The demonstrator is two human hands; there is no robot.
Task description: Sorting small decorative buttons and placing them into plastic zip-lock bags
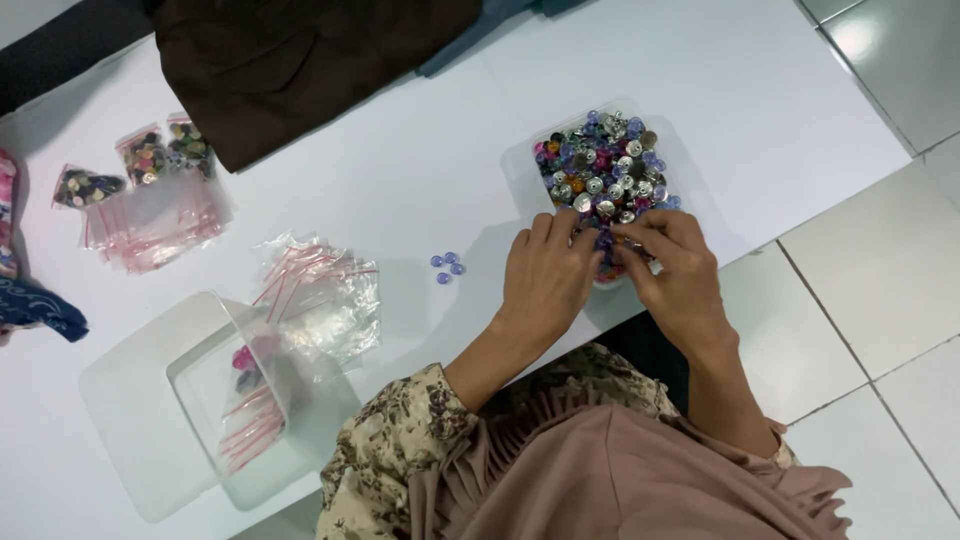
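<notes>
The left hand [548,275] and right hand [672,270] sit side by side, fingers bent, picking at buttons [603,170] in a clear tub [520,165] just past them. Left of the hands lie four small blue buttons [447,266] on the white counter [420,160]. Farther left are bags [320,295].

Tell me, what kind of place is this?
Likely a small craft or sewing workspace: a white table holds a tub of mixed buttons, clear zip bags and folded brown cloth.

Floral beige sleeve [400,440] with a pleated dusty-pink garment [620,480] over it.
</notes>
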